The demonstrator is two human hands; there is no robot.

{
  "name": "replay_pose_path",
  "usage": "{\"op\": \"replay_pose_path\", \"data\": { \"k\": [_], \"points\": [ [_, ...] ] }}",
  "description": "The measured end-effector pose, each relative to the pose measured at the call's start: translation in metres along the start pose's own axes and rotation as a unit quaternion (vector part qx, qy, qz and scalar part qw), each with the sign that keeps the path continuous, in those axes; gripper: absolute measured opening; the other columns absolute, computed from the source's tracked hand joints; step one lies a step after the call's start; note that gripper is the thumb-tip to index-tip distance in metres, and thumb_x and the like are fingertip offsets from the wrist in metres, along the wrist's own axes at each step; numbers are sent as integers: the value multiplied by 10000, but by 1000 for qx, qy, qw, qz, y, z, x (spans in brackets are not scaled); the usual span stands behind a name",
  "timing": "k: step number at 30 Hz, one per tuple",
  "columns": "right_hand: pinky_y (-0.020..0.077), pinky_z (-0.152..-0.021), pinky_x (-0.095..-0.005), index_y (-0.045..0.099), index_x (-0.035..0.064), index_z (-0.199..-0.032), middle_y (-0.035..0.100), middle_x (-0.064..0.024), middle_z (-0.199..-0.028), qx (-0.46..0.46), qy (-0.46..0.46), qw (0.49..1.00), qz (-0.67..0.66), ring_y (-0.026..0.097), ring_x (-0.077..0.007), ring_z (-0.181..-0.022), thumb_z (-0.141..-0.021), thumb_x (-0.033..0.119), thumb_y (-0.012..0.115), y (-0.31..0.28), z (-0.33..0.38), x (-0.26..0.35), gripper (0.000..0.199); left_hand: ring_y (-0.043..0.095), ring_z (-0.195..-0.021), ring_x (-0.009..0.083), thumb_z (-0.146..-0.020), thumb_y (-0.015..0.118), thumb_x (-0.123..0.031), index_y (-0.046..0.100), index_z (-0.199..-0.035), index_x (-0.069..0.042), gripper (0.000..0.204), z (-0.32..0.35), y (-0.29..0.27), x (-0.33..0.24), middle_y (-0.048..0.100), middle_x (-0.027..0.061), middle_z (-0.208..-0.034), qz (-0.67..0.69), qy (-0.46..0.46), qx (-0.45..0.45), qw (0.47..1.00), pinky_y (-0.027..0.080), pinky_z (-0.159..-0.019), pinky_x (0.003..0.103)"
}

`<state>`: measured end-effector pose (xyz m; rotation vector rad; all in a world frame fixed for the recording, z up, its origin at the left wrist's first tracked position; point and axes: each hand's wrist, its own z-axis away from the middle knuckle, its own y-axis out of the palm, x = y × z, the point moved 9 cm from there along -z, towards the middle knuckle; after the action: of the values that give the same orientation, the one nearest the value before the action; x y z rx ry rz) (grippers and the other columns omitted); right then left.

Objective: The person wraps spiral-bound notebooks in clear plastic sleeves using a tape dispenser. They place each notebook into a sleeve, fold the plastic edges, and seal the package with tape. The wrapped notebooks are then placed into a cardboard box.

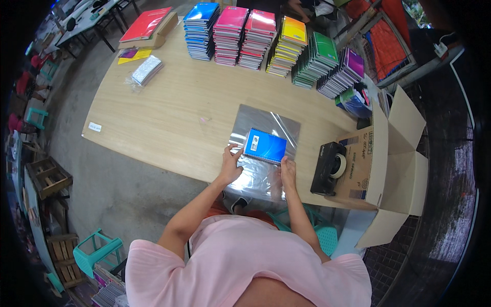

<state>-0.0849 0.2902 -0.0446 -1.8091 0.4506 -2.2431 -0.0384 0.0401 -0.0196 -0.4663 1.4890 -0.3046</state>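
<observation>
- Notebook, blue and spiral-bound, lies on a clear plastic sheet near the front edge of the wooden bench.
- Left hand rests on the plastic just beside the notebook's left edge, fingers spread and touching its corner, clasping nothing.
- Right hand presses the plastic at the notebook's lower right corner; whether it pinches the film cannot be told.
- Black tape dispenser sits to the right, against an open cardboard box.
- Stacks of coloured notebooks line the far side.
</observation>
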Motion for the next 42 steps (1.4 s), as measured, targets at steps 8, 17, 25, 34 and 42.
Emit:
{"op": "replay_pose_path", "data": {
  "k": [8,17,25,34,42],
  "points": [
    [462,-704,-293,666,-29,-904,504,-94,-1005,31,-40,999,2,540,-178,-848,-922,494,523,2,-10,-9,543,393,-1135,348,-623,611,29,475,-1341,-59,736,7,1,-2,301,194,-1350,-16,29,-1,999,377,-986,407],
    [483,-664,-310,698,22,-837,625,-92,-826,73,-217,973,40,596,-214,-735,-809,84,675,-13,63,65,71,562,-1024,278,-736,698,-90,623,-977,-124,254,44,19,-18,576,46,-1085,-244,117,246,931,488,-803,391],
    [482,-706,-358,661,-13,-886,561,-108,-905,202,-292,923,148,578,-265,-823,-675,220,806,31,95,91,346,610,-871,257,-777,671,-182,594,-814,-79,134,43,24,-62,597,45,-876,-266,254,252,895,514,-721,373],
    [489,-751,-370,646,23,-928,590,-114,-1017,196,-313,911,186,597,-293,-872,-721,158,752,39,82,58,269,624,-852,298,-846,613,-185,586,-873,-38,152,34,10,-70,603,103,-917,-176,226,182,941,503,-696,422],
    [493,-721,-401,649,68,-966,620,-100,-865,159,-326,868,338,627,-303,-856,-762,170,701,23,92,121,234,626,-857,308,-776,595,-98,609,-979,-79,204,29,4,-98,641,92,-906,-252,253,165,919,512,-719,416]
  ]
}}
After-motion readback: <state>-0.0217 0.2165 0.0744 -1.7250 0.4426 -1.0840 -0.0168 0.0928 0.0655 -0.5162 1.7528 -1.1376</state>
